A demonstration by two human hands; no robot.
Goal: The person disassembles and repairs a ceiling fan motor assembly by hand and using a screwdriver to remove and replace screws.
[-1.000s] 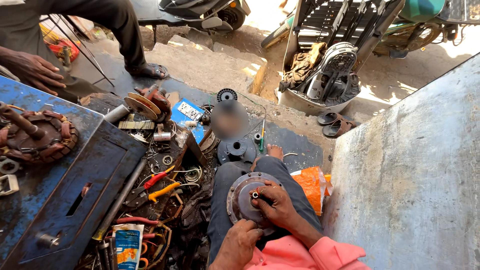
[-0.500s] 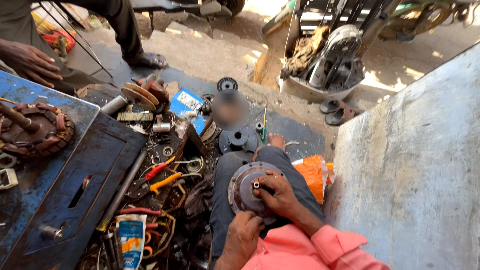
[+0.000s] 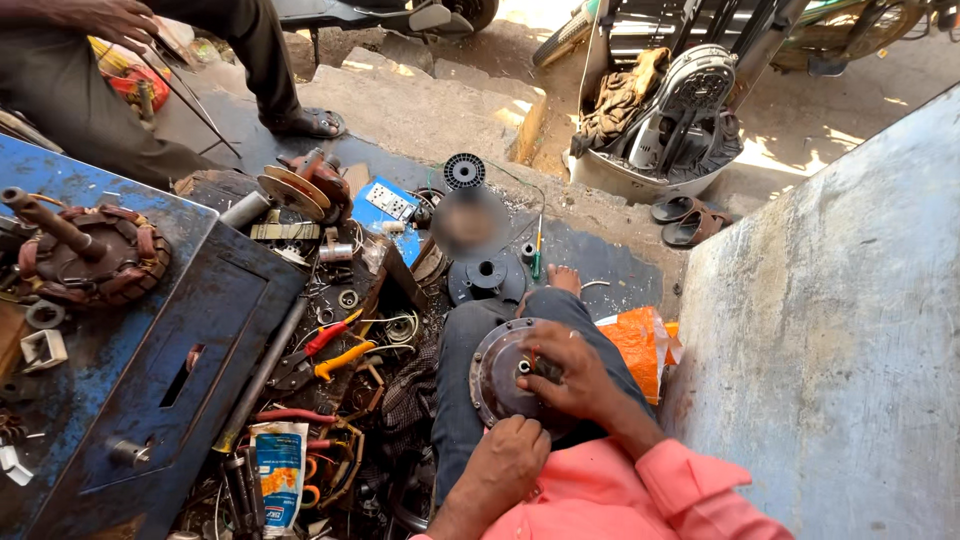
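A round grey metal motor cover (image 3: pixel 497 378) rests on my lap, over my dark trousers. My right hand (image 3: pixel 572 372) lies across its right side, with the fingers pressing on the hub at its centre. My left hand (image 3: pixel 512 458) grips the lower rim of the cover from below. Both sleeves are pink. A second dark round cover (image 3: pixel 487 276) lies on the ground just beyond my knee, next to my bare foot.
A blue metal box (image 3: pixel 150 370) at left carries a copper-wound stator (image 3: pixel 95 255). Pliers with red and yellow handles (image 3: pixel 335 350), wires and small parts litter the ground. A grey wall (image 3: pixel 830 330) rises at right. Another person's hand (image 3: pixel 105 15) and leg are at top left.
The view has shifted slightly. My right hand has moved over the cover's hub, and my left hand has slid closer under the cover's rim.
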